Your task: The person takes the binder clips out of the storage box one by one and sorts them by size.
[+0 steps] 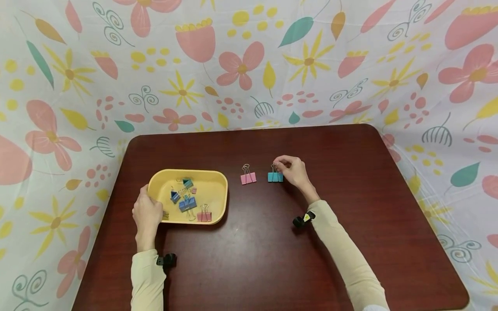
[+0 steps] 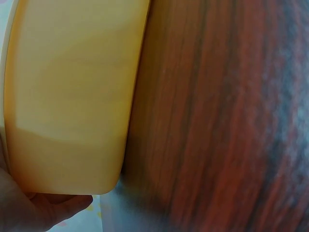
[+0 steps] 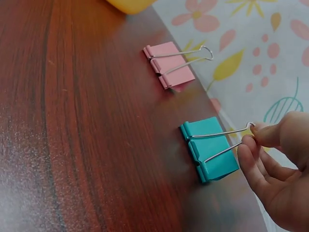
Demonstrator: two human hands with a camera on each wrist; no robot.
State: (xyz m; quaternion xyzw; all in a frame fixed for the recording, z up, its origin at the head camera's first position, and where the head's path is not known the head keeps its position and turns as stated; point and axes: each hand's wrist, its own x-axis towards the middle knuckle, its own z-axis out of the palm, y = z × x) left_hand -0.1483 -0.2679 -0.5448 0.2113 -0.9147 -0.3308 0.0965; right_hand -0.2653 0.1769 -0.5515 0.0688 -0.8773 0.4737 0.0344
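My right hand (image 1: 293,170) pinches the wire handle of a teal binder clip (image 1: 275,177) on the table; the right wrist view shows thumb and fingertips on the handle's end. To its left a pink binder clip (image 1: 248,178) lies with its handles pointing away. My left hand (image 1: 148,211) grips the left end of a yellow tray (image 1: 222,172), with the thumb over its rim. Several binder clips lie in it, including a blue clip (image 1: 188,204), a pink clip (image 1: 204,216) and a teal clip (image 1: 187,183). In the left wrist view the tray's outer wall (image 2: 72,96) hides its contents.
The dark red-brown wooden table (image 1: 249,268) has rounded corners. A flower-patterned cloth (image 1: 241,108) hangs behind it and at both sides. Each wrist wears a black camera; the right one (image 1: 302,220) sits just above the tabletop.
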